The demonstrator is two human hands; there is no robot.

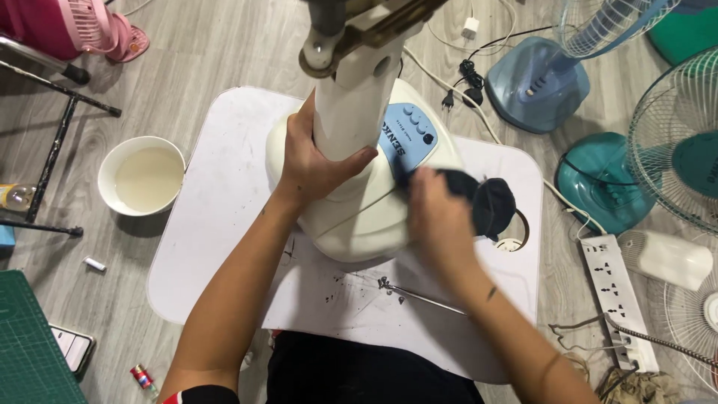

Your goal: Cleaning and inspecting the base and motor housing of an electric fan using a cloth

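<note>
Head view: hands (318,161) grip fan column (348,112), press cloth (482,198).

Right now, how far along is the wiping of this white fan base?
Already done: hard to judge; the top of the fan base looks clean. In hand: the left hand grips the fan's column while the right hand, blurred with motion, rubs a dark cloth beside the blue button panel. Left: dark specks and a thin metal rod lie on the white board; the bowl of cloudy water sits nearby.
</note>
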